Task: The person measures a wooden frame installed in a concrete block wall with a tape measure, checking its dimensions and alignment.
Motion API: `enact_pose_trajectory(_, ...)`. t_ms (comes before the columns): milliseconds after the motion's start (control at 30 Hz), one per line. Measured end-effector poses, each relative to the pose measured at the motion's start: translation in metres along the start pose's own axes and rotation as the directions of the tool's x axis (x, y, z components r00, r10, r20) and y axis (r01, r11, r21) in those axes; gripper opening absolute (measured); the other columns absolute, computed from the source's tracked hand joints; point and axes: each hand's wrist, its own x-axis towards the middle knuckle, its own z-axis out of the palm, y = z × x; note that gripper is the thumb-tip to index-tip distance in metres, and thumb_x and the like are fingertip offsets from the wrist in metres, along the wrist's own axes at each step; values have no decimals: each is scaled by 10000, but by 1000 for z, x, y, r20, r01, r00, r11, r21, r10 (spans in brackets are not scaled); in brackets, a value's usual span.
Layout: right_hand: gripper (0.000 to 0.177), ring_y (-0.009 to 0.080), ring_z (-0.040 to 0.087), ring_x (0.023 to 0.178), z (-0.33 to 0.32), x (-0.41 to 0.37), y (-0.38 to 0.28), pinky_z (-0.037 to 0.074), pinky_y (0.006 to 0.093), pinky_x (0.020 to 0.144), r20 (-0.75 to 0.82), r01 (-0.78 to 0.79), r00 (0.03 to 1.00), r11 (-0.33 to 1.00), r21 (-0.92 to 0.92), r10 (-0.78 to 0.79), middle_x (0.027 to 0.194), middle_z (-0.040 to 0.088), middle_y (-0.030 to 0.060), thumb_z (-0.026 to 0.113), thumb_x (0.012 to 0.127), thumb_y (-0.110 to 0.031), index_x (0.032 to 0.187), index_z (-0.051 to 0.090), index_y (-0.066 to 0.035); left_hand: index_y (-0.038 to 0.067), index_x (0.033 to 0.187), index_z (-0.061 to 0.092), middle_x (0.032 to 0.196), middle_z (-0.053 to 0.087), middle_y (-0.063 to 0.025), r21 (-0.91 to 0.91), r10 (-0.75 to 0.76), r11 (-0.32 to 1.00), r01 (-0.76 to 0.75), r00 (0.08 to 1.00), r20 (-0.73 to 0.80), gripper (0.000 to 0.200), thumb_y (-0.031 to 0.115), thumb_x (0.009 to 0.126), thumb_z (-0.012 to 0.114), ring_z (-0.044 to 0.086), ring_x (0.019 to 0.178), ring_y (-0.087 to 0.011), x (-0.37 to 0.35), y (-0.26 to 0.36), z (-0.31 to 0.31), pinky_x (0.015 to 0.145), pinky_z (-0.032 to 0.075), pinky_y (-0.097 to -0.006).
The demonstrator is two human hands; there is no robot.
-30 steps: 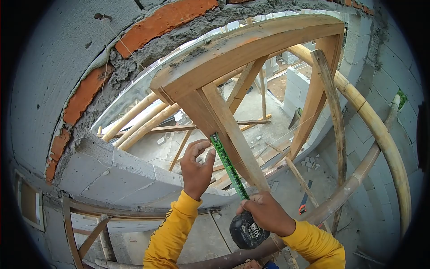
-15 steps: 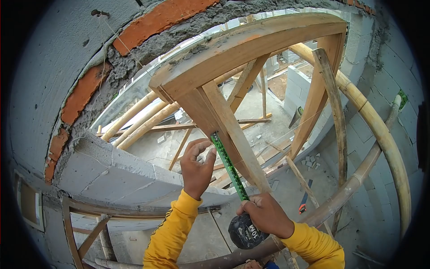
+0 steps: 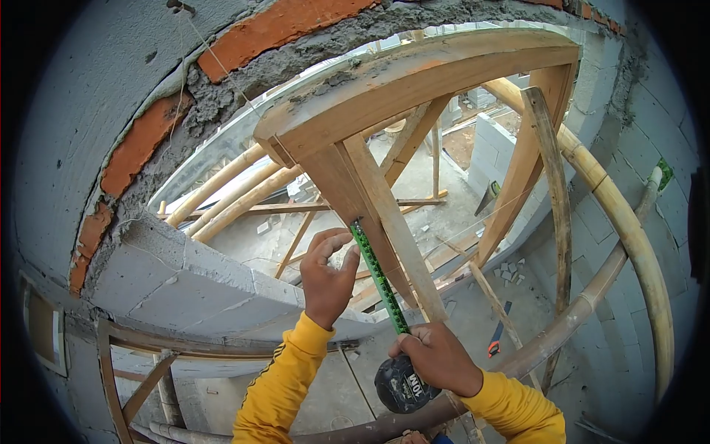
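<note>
My right hand (image 3: 440,357) grips a black tape measure case (image 3: 403,385) marked 10M. A green blade (image 3: 381,281) runs from it up and left to the face of a wooden frame post (image 3: 351,192). Beside the blade's upper end is my left hand (image 3: 328,277), its thumb and index finger curved and apart, with nothing visible between them. Whether a fingertip touches the blade's edge is hard to tell. A lighter wooden strip (image 3: 392,222) slants down along the post.
Grey block wall (image 3: 214,281) lies at the left, below orange bricks (image 3: 144,144) in rough mortar. Bamboo poles (image 3: 621,222) and a wooden prop (image 3: 551,185) cross the right side. A handsaw (image 3: 501,331) with an orange handle is lower right.
The view has shifted slightly, so the frame and bricks appear a little further right. Both hands and the extended tape keep nearly the same pose.
</note>
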Motion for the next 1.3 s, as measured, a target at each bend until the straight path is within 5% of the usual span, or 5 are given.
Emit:
enact_pose_trajectory(167, 348, 220, 670, 694, -2, -8, 19, 508, 332, 688, 3, -36, 999, 990, 139, 36, 755, 705, 144, 505, 946, -216, 857, 724, 40, -17, 1091, 666, 1113, 665, -129, 1, -32, 999, 32, 999, -17, 237, 38, 867, 720, 650, 1023, -225, -4, 7, -5, 919, 512, -331)
enact_pose_trajectory(333, 333, 132, 629, 821, 2, -33, 30, 491, 281, 771, 219, -97, 976, 869, 485, -14, 884, 688, 56, 470, 1070, -249, 978, 669, 1, -61, 1263, 562, 1181, 644, -164, -381, -249, 875, 299, 952, 178, 359, 166, 990, 615, 644, 1072, -218, -64, 33, -14, 999, 486, -354)
enact_pose_trajectory(767, 357, 128, 586, 892, 47, 0, 74, 472, 271, 828, 405, -3, 905, 950, 312, -130, 917, 623, 39, 498, 1069, -338, 1055, 622, -4, -79, 1342, 525, 1199, 686, -174, -588, -191, 770, 248, 969, 157, 384, 190, 1072, 478, 653, 1137, -211, -94, 101, -90, 979, 518, -338)
enact_pose_trajectory(1167, 294, 163, 662, 715, 32, -35, 40, 516, 293, 693, 235, 209, 957, 968, -141, -172, 789, 689, 95, 489, 1041, -171, 923, 669, 29, -42, 1393, 373, 1179, 673, -239, -791, -397, 458, 406, 889, 227, 377, 102, 1056, 462, 677, 1100, -278, -86, 68, -92, 995, 525, -372)
enact_pose_trajectory(1300, 248, 322, 668, 630, 15, -55, 12, 505, 371, 607, 129, 246, 969, 890, -383, -212, 686, 655, 182, 555, 971, -144, 851, 665, 43, -44, 1430, 349, 1186, 671, -223, -742, -386, 523, 420, 893, 233, 448, 81, 1033, 515, 677, 1086, -252, -85, 60, -79, 952, 542, -344)
